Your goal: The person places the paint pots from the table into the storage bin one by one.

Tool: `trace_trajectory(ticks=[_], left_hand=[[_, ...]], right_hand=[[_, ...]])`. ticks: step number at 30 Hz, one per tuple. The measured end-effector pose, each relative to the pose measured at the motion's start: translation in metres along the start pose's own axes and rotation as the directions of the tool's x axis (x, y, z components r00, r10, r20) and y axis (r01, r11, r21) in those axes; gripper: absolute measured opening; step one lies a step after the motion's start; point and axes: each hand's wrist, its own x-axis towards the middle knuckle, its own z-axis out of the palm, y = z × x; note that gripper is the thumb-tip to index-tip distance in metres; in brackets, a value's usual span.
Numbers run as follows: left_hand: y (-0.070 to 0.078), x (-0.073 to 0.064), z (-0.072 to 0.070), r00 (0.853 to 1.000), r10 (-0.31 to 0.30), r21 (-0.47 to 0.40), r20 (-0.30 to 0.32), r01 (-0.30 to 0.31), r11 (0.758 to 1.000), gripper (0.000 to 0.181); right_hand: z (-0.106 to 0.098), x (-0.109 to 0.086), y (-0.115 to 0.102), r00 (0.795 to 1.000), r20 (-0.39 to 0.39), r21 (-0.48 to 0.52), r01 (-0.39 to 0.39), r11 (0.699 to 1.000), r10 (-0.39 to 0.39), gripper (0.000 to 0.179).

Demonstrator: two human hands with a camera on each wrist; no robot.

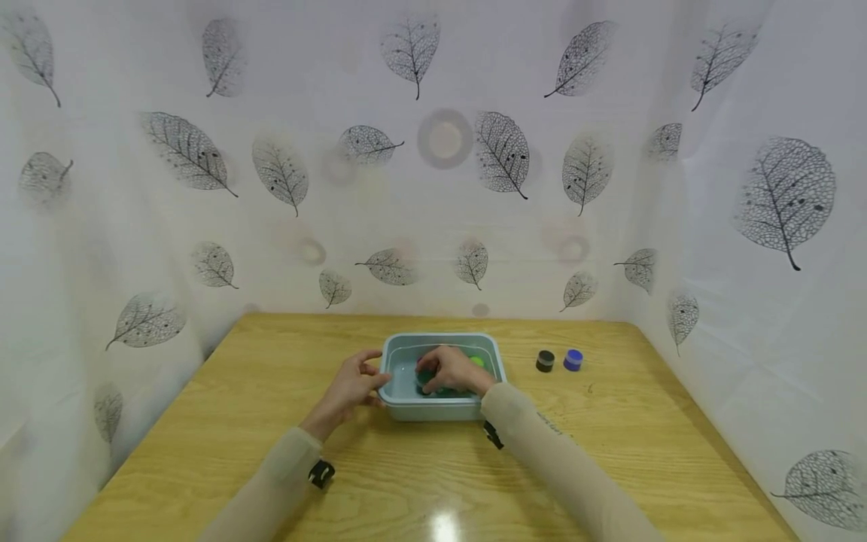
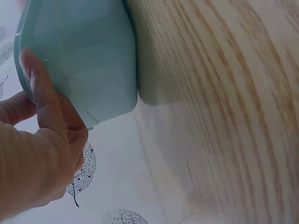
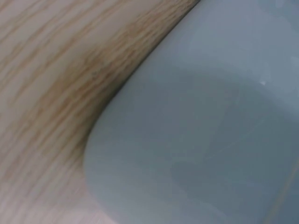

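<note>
A light blue plastic tub [image 1: 433, 412] stands on the table. My left hand [image 1: 354, 385] holds the tub's left end at the rim; the left wrist view shows the fingers [image 2: 44, 93] against its outer wall [image 2: 98, 51]. My right hand [image 1: 452, 369] reaches inside the tub, thumb and fingers curled round a small dark green jar [image 1: 424, 377]. Behind that hand a bright green lid [image 1: 477, 361] shows, and a bit of purple is partly hidden by the fingers. In the right wrist view only the tub's outer wall [image 3: 187, 140] and tabletop appear; the hand is out of sight there.
Right of the tub stand two small jars, one with a black lid [image 1: 545, 361] and one blue [image 1: 573, 360]. The wooden table [image 1: 223, 452] meets a white curtain [image 1: 433, 211] printed with leaves, behind and at both sides.
</note>
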Motion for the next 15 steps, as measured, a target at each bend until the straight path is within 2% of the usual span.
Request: trace_trajectory(ticks=[8,15], left_hand=[[-0.0016,0.0011,-0.0002,1.0,0.001,0.003,-0.002,-0.001,1.0,0.057],[-0.0017,0.0001,0.0005,1.0,0.006,0.005,-0.007,-0.005,1.0,0.057]], right_hand=[[-0.0006,-0.0012,-0.0007,1.0,-0.003,0.01,-0.016,1.0,0.016,0.037],[-0.0049,-0.0055,0.0022,0.999,0.015,0.071,0.028,0.997,-0.029,0.041]])
